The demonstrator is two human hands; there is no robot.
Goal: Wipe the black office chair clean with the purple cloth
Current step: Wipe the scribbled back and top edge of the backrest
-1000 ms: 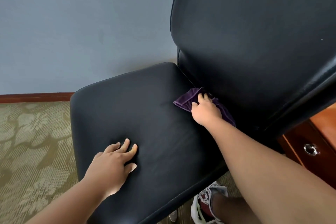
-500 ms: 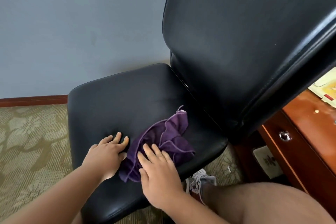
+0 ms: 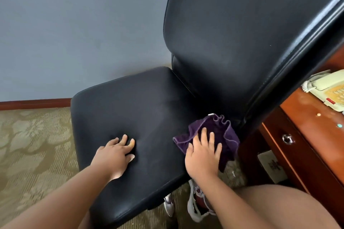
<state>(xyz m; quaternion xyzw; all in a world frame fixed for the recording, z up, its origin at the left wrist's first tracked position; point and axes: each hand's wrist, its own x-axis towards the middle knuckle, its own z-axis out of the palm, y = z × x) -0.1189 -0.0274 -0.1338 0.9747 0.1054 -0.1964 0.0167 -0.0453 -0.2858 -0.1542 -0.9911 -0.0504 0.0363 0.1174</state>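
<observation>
while the purple cloth [image 3: 222, 131] lay bunched at the lower-right seat edge of the black office chair [image 3: 139, 102], your right hand [image 3: 202, 156] pressed it with flat fingers, gripping nothing; your left hand [image 3: 113, 156] braced open on the seat. judged soft, light, prone to bunching: press mid-cloth.

No text, brand or number can be read. At 3 o'clock, the telephone [image 3: 324, 86] keypad and its red tag are blurred; the card [image 3: 272, 165] at 4 o'clock bears an illegible dark mark.
</observation>
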